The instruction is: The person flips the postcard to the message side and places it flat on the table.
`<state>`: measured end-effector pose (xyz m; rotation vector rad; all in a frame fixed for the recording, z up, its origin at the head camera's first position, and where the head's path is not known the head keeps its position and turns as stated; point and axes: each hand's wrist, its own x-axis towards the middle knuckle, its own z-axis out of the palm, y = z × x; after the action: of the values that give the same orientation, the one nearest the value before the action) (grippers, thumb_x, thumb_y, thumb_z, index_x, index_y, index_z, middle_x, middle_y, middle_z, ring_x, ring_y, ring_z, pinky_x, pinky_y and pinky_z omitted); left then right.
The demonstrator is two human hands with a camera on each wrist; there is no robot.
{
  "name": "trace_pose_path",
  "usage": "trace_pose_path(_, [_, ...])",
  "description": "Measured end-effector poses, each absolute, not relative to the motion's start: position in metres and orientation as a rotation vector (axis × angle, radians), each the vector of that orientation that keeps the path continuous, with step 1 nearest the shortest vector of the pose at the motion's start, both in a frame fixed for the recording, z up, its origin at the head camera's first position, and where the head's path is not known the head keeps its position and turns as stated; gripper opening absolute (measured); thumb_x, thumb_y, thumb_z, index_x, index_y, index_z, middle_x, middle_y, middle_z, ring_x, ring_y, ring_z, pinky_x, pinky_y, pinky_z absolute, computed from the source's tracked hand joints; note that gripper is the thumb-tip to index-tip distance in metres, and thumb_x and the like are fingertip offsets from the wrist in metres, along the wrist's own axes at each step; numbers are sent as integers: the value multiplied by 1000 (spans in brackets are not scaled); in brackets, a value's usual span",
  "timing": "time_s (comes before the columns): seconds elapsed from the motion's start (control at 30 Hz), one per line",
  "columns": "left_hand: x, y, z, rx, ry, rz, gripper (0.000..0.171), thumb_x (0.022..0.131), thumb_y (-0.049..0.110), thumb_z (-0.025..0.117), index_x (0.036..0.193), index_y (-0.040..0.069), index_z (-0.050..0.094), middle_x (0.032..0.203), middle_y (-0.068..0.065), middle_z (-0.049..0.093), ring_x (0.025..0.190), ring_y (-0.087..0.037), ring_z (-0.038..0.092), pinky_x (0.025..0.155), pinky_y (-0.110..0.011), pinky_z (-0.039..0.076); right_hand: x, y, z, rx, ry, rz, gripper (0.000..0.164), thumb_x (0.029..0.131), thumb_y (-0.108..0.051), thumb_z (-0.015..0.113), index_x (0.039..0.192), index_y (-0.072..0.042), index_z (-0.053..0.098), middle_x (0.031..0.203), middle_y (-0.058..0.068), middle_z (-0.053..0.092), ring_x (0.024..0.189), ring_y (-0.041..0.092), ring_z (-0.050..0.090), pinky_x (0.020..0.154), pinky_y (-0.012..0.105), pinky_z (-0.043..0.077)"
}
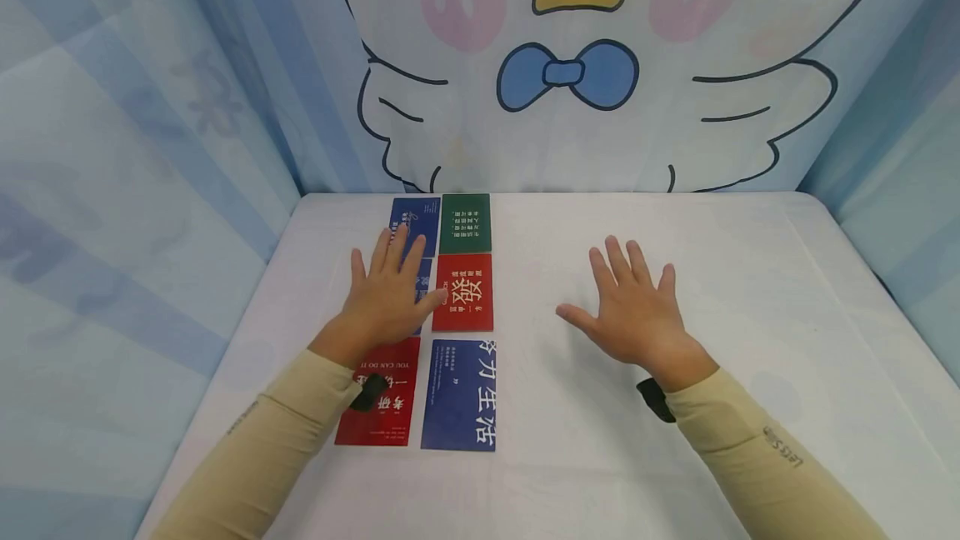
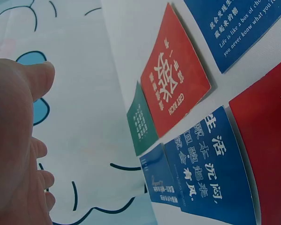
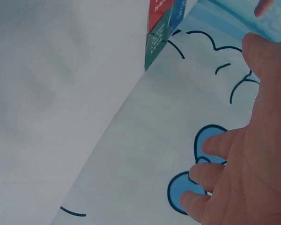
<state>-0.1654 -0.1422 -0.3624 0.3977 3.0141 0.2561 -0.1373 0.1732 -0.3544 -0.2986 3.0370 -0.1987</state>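
In the head view my left hand (image 1: 384, 300) is spread with straight fingers above the left column of cards and holds nothing. Beneath it a blue card (image 1: 423, 219) and a second blue card (image 2: 208, 176) are partly covered. To its right lie a green card (image 1: 467, 224) and a red card (image 1: 472, 307) with a large white character. Nearer the front are another red card (image 1: 390, 427), partly behind the wrist, and a larger-lettered blue card (image 1: 457, 398). My right hand (image 1: 637, 319), fingers spread, hovers over the white table to the right of the cards, holding nothing.
The cards lie in two columns on the left half of a white table (image 1: 585, 482). A curtain (image 1: 585, 148) with a cartoon figure and blue bow tie hangs behind the far edge. Blue patterned cloth (image 1: 112, 232) hangs at the left side.
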Motion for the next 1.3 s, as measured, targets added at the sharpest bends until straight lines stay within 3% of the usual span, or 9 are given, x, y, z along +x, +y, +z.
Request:
trace_pose_path(0.27, [-156,-145,-366,476,3024,367,94,93,52,61,160,5,16,166,-19,6,151,-38,-3,113,-69,0,-131,166,-359,-354,3060,-226,97,91,-63,58,157,1,25,163,23,14,149,46,8,108,76,4])
trace_pose_path(0.47, [-139,-151,-374,595,2972,516,96,88,45,72,157,1,22,164,-18,17,150,-37,13,113,-68,13,-119,151,-374,-477,3055,-298,98,87,-61,65,155,0,30,161,19,27,148,41,18,110,73,12])
trace_pose_path(0.77, [-108,-160,-397,686,2899,704,99,78,32,85,156,4,30,159,-13,34,146,-35,29,112,-63,26,-102,126,-396,-643,2946,-567,102,78,-55,79,154,-2,36,158,15,37,145,36,30,109,66,28])
trace_pose_path(1.1, [-79,-167,-414,592,2797,642,112,63,32,94,156,10,34,158,-7,38,147,-31,26,113,-62,24,-88,106,-419,-679,2785,-670,105,71,-52,86,152,-5,39,154,12,42,144,33,34,110,63,31])
trace_pose_path(1.3, [-72,-165,-423,583,2780,608,109,60,31,95,152,10,41,152,-7,44,145,-31,29,114,-61,23,-85,100,-426,-693,2677,-676,103,70,-48,88,151,-5,41,153,14,43,143,35,34,111,64,28])
